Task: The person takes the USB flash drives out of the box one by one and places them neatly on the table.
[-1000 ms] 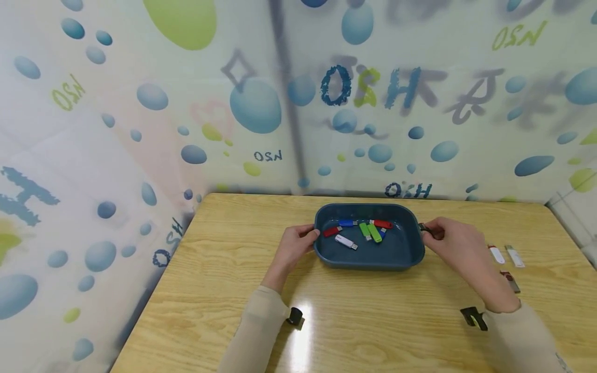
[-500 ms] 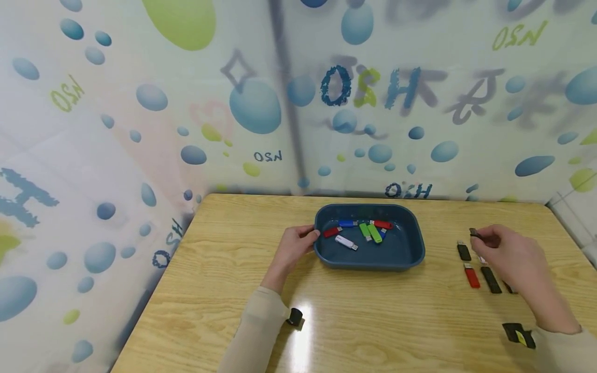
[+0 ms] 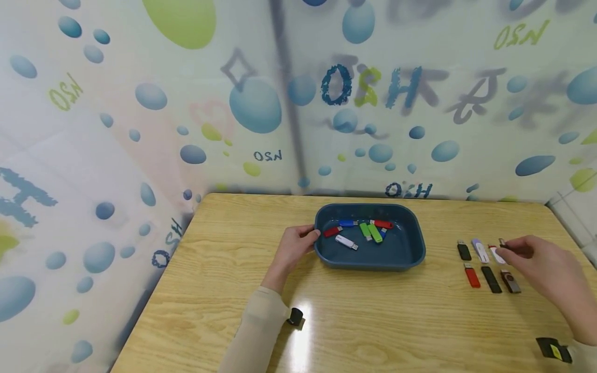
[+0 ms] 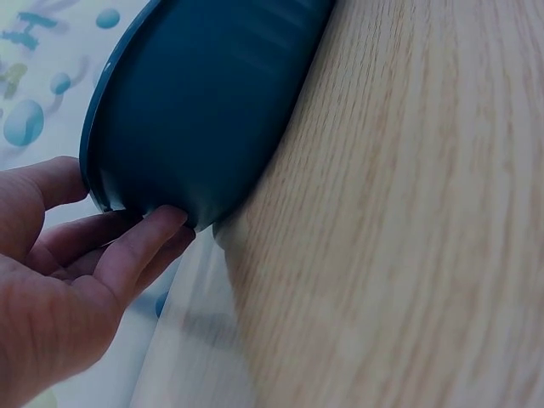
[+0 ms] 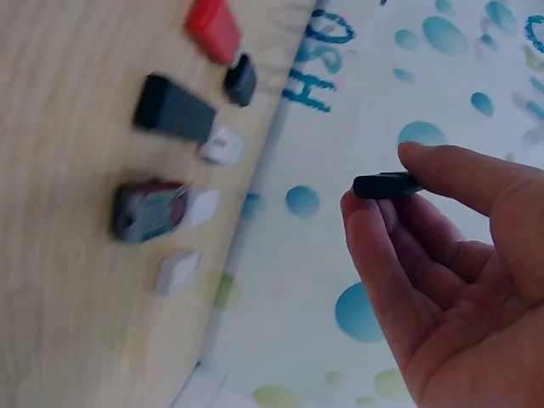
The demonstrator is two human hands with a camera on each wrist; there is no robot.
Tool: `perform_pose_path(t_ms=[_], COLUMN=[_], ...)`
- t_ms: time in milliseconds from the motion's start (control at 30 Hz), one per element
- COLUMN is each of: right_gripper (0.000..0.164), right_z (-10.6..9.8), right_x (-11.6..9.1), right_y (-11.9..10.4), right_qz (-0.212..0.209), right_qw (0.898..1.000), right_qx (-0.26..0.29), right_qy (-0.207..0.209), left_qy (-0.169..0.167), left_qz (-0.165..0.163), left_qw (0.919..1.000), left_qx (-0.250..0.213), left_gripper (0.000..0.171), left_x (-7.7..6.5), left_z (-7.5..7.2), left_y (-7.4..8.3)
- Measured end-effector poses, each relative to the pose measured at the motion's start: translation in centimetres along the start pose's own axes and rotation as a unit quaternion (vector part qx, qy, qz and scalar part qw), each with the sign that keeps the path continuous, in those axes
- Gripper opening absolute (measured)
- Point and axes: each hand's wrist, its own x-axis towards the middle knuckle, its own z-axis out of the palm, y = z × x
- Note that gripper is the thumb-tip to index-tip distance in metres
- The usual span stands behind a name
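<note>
My left hand [image 3: 294, 246] pinches the left rim of a dark blue plastic bin [image 3: 396, 254], thumb over the edge and fingers against the outer wall in the left wrist view. Inside the bin lie several USB sticks, among them a white one [image 3: 346, 242], a dark red one [image 3: 332, 231] and a green one [image 3: 375, 233]. Over to the right, my right hand [image 3: 543, 261] pinches a black USB stick [image 5: 384, 185] between thumb and fingers, above the table. In the head view the fingers hide most of that stick.
Beneath and left of the right hand, two rows of USB sticks lie on the wooden table [image 3: 233, 290]: black [image 3: 464, 251], purple-white [image 3: 480, 250] and red-white [image 3: 496, 254] behind; red [image 3: 472, 276], black [image 3: 491, 280] and brown-grey [image 3: 510, 282] in front. A patterned curtain [image 3: 252, 171] hangs behind.
From beside the bin's right end, my right hand has moved right with the black USB stick, past the rows, uncovering sticks it had hidden. The left hand and bin stay in place.
</note>
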Motion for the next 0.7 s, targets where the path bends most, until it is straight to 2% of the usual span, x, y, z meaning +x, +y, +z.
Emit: perform_pose_path(t_ms=[267,467,700], right_gripper=[0.055,0.051,0.059], right_z=[0.4,1.2,1.9], right_x=[-0.3,-0.7,-1.1], right_y=[2.2,4.0,5.2], right_qz=[0.056,0.071,0.100], right_qw=[0.998,0.997,0.995], right_qx=[-0.001,0.008,0.016], right_qy=[-0.015,0.006,0.012], left_qy=[0.007,0.005,0.006], left_qz=[0.002,0.001,0.001], left_qw=[1.0000,0.9999,1.0000], left_qx=[-0.004,-0.009,-0.008], left_gripper=[0.037,0.036,0.036], left_x=[-0.3,-0.5,-0.5], left_z=[0.0,0.1,0.1], left_y=[0.1,0.1,0.1])
